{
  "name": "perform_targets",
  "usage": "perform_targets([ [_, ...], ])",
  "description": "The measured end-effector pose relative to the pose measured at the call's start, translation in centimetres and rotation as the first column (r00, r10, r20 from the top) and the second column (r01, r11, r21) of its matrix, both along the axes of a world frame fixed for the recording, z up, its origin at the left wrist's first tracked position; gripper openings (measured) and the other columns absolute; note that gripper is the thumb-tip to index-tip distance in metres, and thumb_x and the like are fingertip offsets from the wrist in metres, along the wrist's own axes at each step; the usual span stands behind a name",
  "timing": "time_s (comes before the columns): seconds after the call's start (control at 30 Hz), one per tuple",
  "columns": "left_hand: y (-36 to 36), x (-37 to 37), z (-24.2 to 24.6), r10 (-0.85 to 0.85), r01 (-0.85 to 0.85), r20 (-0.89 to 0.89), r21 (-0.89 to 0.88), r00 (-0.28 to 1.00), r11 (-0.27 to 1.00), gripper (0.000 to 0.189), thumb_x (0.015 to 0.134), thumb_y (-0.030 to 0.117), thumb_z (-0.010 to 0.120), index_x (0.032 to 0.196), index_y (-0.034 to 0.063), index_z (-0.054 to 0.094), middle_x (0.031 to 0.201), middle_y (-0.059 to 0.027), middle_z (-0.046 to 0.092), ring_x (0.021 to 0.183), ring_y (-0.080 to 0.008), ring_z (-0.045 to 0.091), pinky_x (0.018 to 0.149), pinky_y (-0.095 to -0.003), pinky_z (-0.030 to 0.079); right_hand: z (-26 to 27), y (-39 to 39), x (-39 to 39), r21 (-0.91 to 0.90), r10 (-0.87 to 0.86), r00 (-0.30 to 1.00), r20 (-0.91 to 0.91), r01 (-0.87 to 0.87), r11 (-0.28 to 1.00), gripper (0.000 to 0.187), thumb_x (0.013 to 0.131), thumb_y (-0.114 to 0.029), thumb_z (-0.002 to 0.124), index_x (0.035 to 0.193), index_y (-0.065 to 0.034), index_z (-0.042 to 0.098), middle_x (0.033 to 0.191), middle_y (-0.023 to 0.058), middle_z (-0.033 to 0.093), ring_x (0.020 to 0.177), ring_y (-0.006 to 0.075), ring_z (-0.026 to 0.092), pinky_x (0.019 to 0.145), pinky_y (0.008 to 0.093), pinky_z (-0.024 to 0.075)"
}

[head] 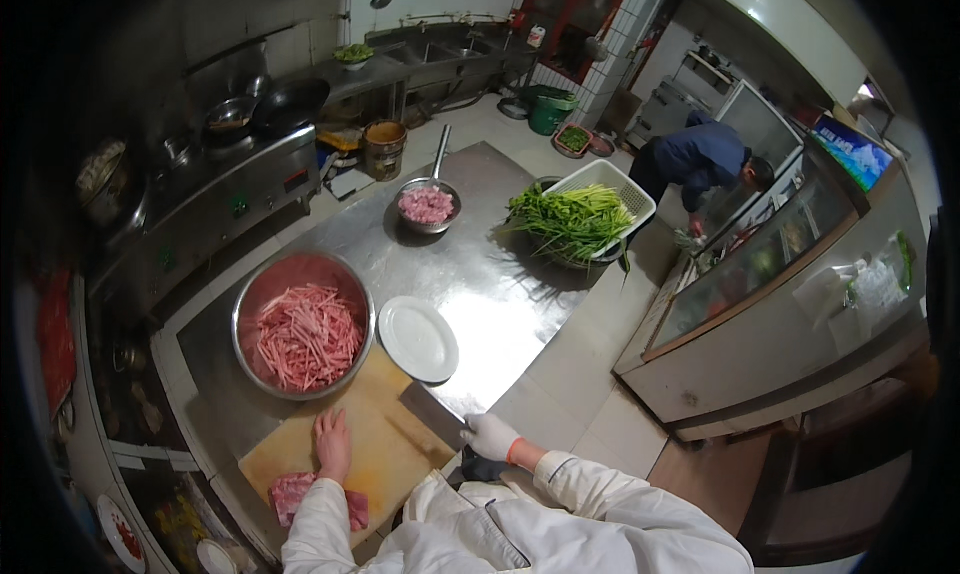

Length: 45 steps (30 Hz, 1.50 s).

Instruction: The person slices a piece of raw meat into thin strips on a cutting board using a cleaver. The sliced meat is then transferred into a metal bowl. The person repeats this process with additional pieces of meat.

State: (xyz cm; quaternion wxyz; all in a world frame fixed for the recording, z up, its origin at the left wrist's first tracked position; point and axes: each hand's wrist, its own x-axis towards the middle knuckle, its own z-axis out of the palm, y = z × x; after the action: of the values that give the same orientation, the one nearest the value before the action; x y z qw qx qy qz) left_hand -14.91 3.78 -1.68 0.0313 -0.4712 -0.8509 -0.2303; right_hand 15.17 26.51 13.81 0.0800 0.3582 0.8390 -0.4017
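Observation:
My bare left hand (333, 446) lies palm down on a stained cutting board (382, 454), its fingers pointing towards a large steel bowl (366, 352). A slab of raw meat (288, 496) rests on the board, partly hidden under my left forearm. My right hand (489, 437), in a white glove, grips a cleaver (431, 410) by its handle. The broad blade is over the board's right corner; I cannot tell whether it touches. Thin strips of raw meat (309, 337) fill much of the bowl. Beside it stands a white oval plate (418, 340).
On the steel table (360, 229) are a handled strainer (439, 227) of chopped meat (427, 204) and a white basket (637, 199) with green stalks (574, 217). A stove (262, 184) stands left. A person (694, 161) bends at a refrigerated case (750, 274) on the right.

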Motion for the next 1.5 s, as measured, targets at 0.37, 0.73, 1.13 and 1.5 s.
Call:
perform_targets([
  [0.37,2.6,0.7,6.4,0.183,-0.222,0.340,0.081,0.922,0.972,0.008,0.101,0.006,0.067,0.105,-0.0013,0.065,0.113,-0.0174,0.064,0.109,-0.0402,0.065,0.096,-0.0449,0.056,-7.4,2.2,1.0,-0.045,0.211,0.976,0.054,-0.208,0.977,0.033,0.099,-0.033,0.066,0.108,-0.0024,0.076,0.099,0.0262,0.075,0.090,0.0459,0.073,0.083,0.0543,0.0570],
  [0.73,-3.3,2.1,16.2,0.565,-0.676,0.374,0.352,0.736,0.648,0.054,0.097,0.014,0.078,0.147,0.0085,0.060,0.141,-0.0126,0.060,0.119,-0.0279,0.064,0.097,-0.0385,0.056,-9.8,7.9,-1.9,0.106,0.581,0.806,0.109,-0.591,0.800,0.022,0.097,-0.021,0.060,0.108,-0.0034,0.067,0.091,0.0281,0.074,0.089,0.0495,0.072,0.083,0.0599,0.0567],
  [1.13,-8.5,17.2,4.5,0.797,-0.775,0.145,-0.188,0.586,0.603,0.080,0.082,0.023,0.086,0.151,0.0106,0.048,0.142,-0.0177,0.057,0.132,-0.0444,0.057,0.110,-0.0510,0.049,-10.1,9.7,-2.9,0.056,0.668,0.729,0.149,-0.681,0.730,0.021,0.102,-0.021,0.060,0.108,-0.0010,0.063,0.091,0.0291,0.074,0.091,0.0498,0.072,0.082,0.0574,0.0573],
  [1.5,0.7,20.3,2.0,0.705,-0.769,0.626,-0.254,0.332,0.587,0.070,0.096,0.044,0.074,0.155,0.0141,0.052,0.130,-0.0260,0.068,0.112,-0.0384,0.071,0.096,-0.0448,0.057,-10.7,9.6,-2.9,0.099,0.694,0.700,0.168,-0.712,0.695,0.024,0.101,-0.022,0.061,0.107,0.0009,0.062,0.089,0.0292,0.074,0.088,0.0497,0.072,0.081,0.0580,0.0574],
])
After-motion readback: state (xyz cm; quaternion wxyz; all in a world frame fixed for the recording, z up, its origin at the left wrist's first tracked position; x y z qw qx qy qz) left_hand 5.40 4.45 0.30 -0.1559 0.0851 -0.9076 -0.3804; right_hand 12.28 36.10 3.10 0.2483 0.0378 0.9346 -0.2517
